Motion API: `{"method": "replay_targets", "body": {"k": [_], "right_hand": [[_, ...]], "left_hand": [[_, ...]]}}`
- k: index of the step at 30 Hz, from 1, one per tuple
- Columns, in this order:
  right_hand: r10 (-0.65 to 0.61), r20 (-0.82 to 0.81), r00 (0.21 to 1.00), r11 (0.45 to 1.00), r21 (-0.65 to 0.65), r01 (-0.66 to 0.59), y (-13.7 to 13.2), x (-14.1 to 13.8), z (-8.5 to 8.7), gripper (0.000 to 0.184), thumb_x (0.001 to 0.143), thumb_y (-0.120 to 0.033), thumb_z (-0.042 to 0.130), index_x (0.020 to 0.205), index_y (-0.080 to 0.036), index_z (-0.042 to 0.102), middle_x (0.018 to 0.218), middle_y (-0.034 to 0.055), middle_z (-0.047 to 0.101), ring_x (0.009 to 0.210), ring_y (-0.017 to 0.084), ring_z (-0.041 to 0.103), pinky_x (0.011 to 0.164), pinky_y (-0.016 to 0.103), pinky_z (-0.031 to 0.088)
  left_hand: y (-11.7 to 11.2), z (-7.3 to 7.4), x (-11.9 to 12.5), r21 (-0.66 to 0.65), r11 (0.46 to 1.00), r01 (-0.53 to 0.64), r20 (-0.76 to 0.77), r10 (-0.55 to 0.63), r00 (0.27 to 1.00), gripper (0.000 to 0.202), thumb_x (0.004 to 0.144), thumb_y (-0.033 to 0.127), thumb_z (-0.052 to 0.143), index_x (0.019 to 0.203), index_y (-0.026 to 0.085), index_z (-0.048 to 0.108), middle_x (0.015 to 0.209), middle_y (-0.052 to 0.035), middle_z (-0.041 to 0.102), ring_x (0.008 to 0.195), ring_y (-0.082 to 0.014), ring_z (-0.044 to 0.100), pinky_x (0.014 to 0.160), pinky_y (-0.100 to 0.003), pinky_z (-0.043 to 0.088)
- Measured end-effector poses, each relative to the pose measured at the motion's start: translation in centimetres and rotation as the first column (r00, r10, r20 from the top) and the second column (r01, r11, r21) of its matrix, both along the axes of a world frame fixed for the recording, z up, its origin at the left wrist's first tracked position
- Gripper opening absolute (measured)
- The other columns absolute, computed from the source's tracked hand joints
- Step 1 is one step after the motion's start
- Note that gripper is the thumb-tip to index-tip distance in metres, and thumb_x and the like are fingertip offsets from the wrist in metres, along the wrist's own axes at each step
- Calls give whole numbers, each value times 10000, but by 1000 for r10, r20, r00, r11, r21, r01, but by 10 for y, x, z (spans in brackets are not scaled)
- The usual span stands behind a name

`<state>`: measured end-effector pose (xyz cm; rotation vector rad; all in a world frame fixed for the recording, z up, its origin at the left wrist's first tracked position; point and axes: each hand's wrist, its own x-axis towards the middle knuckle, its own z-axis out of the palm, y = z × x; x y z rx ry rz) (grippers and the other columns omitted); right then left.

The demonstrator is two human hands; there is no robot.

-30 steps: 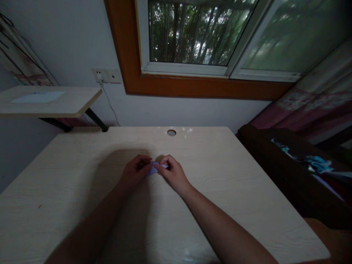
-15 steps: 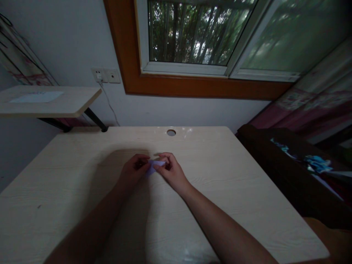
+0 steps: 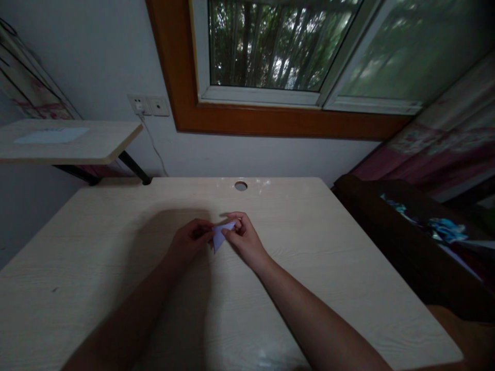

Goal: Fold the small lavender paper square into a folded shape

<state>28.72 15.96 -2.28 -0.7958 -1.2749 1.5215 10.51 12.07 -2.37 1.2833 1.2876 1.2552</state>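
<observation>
I am pinching the folded paper (image 3: 219,237) between left hand (image 3: 190,241) and right hand (image 3: 244,239), just above the table (image 3: 116,247); a second ago it was lying flatter, now its point is hanging down. Beyond, the cable hole (image 3: 241,186).

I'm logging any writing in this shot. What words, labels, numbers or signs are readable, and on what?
None can be read.
Sheet on the side shelf: faint marks near its top edge, too blurred to read.
Folded purple paper, pinched between left hand and right hand: no print visible.
Wall socket: no legible marking.
</observation>
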Motion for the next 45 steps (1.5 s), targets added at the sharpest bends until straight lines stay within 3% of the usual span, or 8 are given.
{"method": "replay_targets", "body": {"k": [20,27,45], "right_hand": [[40,-40,998,998,-40,-42,0,2,-1,440,716,-286,770,1086,-269,534,694,-73,539,590,118,492,583,247,391],[63,-76,995,996,-53,-67,2,3,-2,446,713,-247,785,1085,-263,539,695,-79,539,594,102,487,581,233,370],[60,-67,996,997,-39,-63,2,3,-2,441,707,-262,791,1075,-264,548,691,-74,528,582,106,471,568,241,366]], "left_hand": [[-2,9,3,-15,999,42,56,-41,998,222,752,300,771,930,187,702,777,-26,741,713,-175,720,719,-303,598],[0,12,0,-7,999,46,-42,-46,998,165,778,289,718,896,174,722,792,-33,746,741,-178,717,729,-293,589],[0,10,-1,-1,999,54,-22,-54,998,143,770,248,715,899,189,732,806,-14,719,757,-153,693,737,-269,561]]}}
